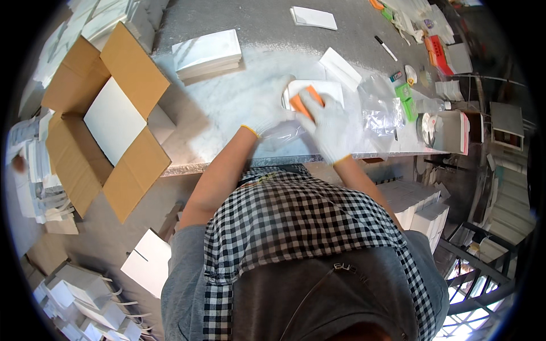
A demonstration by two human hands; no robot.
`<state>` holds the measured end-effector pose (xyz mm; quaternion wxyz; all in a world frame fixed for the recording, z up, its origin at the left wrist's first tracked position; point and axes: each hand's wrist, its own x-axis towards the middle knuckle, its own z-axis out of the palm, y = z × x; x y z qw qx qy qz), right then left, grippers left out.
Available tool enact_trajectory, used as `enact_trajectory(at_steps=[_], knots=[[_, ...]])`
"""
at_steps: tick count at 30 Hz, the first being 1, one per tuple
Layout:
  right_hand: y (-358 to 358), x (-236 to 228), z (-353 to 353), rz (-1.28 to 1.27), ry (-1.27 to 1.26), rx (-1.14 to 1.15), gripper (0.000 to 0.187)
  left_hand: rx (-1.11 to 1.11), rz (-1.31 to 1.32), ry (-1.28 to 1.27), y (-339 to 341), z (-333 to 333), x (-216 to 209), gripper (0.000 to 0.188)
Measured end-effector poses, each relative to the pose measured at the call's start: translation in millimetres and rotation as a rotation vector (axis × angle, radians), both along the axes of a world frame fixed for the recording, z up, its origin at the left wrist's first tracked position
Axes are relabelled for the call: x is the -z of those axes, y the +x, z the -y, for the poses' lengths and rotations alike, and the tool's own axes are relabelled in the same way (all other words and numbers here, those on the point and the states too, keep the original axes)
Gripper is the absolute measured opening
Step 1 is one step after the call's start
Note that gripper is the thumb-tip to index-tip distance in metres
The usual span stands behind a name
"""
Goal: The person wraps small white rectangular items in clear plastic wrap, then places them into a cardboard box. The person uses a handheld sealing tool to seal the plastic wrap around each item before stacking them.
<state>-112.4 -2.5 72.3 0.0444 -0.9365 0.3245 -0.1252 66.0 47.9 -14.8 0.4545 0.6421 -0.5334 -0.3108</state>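
Both of my hands wear white knitted gloves. My right hand [331,126] is closed on an orange sponge-like block [306,101], pressed against the face of a white tile [331,88]. My left hand [268,112] curves round the left edge of that tile, its fingers partly blurred. Clear plastic film [283,135] lies below the hands near the table's front edge. Just beyond the tile, another white piece [341,68] rests at an angle on the dusty table [199,122].
An open cardboard box [133,181] with a white panel inside stands left. Stacked white tiles [207,54] and a flat white piece [314,18] lie farther back. To the right are clear plastic bags [380,111], a green item [405,101], a black marker [385,48] and a box [453,132].
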Motion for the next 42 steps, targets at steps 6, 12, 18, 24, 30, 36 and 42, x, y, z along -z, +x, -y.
enact_trajectory(at_steps=[6,12,18,24,30,36,42], knots=[[-1.5,-8.4,-8.3,-0.080,0.035,0.044,0.045,-0.038,0.088,0.040,0.6,-3.0,-4.7,0.082],[14.4,-4.7,1.2,-0.017,0.011,0.004,0.046,-0.014,-0.054,0.001,-2.6,-1.7,-5.9,0.080],[-12.2,1.5,-7.8,-0.054,0.038,0.003,0.044,-0.045,0.100,0.026,-2.4,-4.0,-8.4,0.077],[19.7,-12.4,-2.6,-0.097,0.065,0.019,0.052,-0.028,-0.042,-0.002,-2.8,-0.6,1.0,0.084],[-16.1,-5.9,-11.3,-0.164,0.118,0.054,0.049,-0.006,0.047,0.095,-1.2,-1.4,-9.6,0.086],[18.1,-13.5,-3.6,-0.097,0.054,0.021,0.050,-0.034,-0.004,-0.015,-1.8,2.6,6.3,0.089],[-19.9,11.9,-7.6,-0.034,-0.039,0.017,0.042,-0.011,0.054,0.085,-2.2,-1.4,-3.4,0.086]])
